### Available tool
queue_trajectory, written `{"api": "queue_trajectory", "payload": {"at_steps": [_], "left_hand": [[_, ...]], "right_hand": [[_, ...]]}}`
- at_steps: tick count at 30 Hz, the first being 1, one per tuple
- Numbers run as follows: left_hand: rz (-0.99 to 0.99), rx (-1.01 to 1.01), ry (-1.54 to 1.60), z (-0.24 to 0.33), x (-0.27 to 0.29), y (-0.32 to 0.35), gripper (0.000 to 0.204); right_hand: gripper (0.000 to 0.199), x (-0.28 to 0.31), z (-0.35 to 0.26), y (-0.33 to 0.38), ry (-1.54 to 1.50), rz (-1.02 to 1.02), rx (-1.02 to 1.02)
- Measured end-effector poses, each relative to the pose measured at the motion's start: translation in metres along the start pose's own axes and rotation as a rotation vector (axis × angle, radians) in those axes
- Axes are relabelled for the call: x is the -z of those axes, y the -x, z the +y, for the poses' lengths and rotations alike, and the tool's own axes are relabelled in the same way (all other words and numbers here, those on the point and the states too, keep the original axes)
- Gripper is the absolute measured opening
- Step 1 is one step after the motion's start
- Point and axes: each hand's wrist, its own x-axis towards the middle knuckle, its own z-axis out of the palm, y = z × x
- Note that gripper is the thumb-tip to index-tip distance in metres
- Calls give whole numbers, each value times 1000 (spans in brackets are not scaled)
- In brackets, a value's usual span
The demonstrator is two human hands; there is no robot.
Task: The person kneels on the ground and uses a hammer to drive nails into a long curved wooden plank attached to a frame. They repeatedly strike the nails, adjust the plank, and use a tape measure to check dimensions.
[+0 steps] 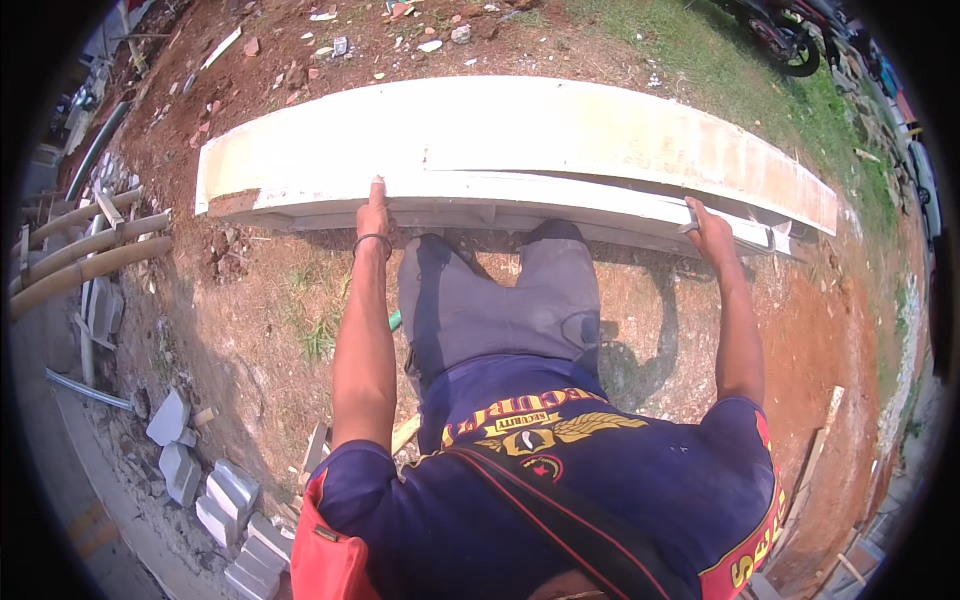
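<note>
Head view: a person bends over a long white panel [520, 150] lying across the upper middle of the frame on red dirt.
Left hand [374, 212]: at centre-left, fingers curled over the panel's near edge, gripping it; a band sits on the wrist.
Right hand [708, 228]: at centre-right, fingers closed around the same near edge, close to the panel's right end.
Panel position: flat or slightly raised at its near side, I cannot tell which; a second board seems stacked beneath it.
Risk: the hands are well apart on a long, thin slab, so it could sag or crack mid-span, or slip from the fingers if the edge is dusty.
Edges and room: pipes [85, 255] at the left and grey paving blocks [215, 490] at lower left crowd that side; the grass [740, 70] at upper right looks more open.
</note>
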Motion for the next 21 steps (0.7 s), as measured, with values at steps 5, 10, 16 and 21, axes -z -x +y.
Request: {"api": "queue_trajectory", "payload": {"at_steps": [5,10,16,21], "left_hand": [[-18,15,62,-5,4,3,55],[-39,-13,135,2,-8,-5,53],[-33,0,109,-4,-4,-7,50],[18,-36,47,-9,-5,-10,52]], "right_hand": [[64,-4,-1,11,-23,-6,-18],[60,-7,6,-3,-12,56,-10],[56,16,-12,-8,6,-85,-86],[38,77,-101,-14,-188,332,-66]]}}
